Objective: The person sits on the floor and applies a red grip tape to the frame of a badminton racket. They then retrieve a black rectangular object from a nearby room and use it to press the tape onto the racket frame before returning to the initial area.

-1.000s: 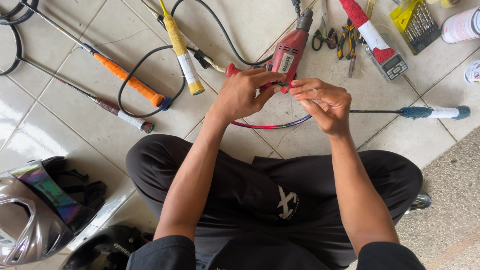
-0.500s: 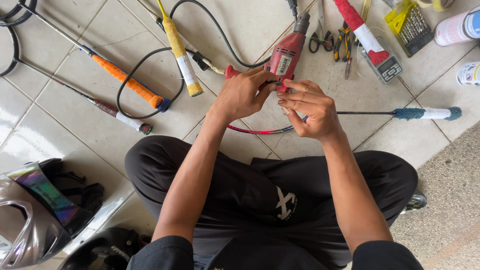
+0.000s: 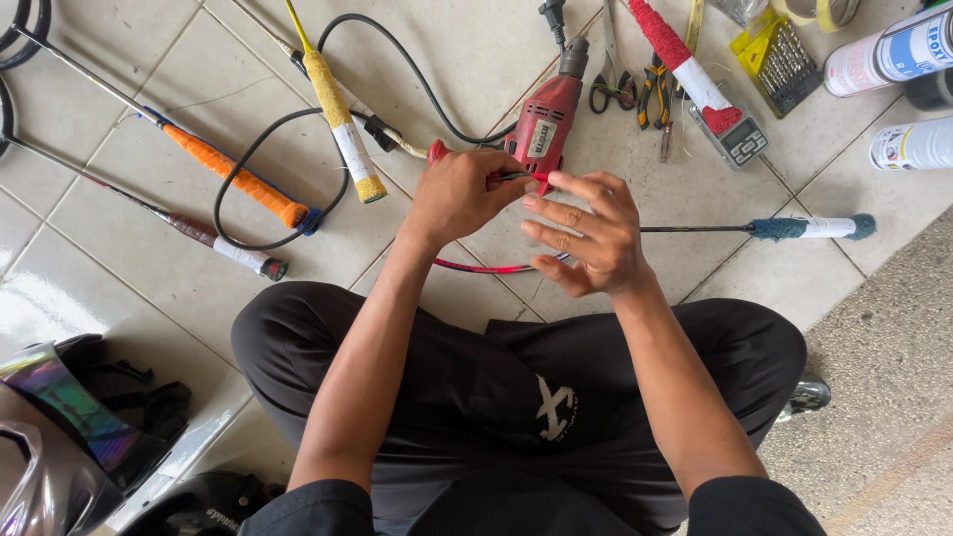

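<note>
I sit cross-legged on a tiled floor with a badminton racket across my lap. Its thin shaft runs right to a teal and white handle. The red racket frame curves below my hands. My left hand is closed, pinching a short red part of the frame between thumb and fingers. My right hand meets it there with the index fingertip, its other fingers spread; its thumb is hidden.
A red electric drill with a black cable lies just beyond my hands. Nearby lie rackets with orange, yellow and red-and-white grips, scissors, pliers, a drill-bit case and spray cans. A helmet sits lower left.
My right hand's fingers have uncurled and spread out. Both hands stay together at the same spot on the frame.
</note>
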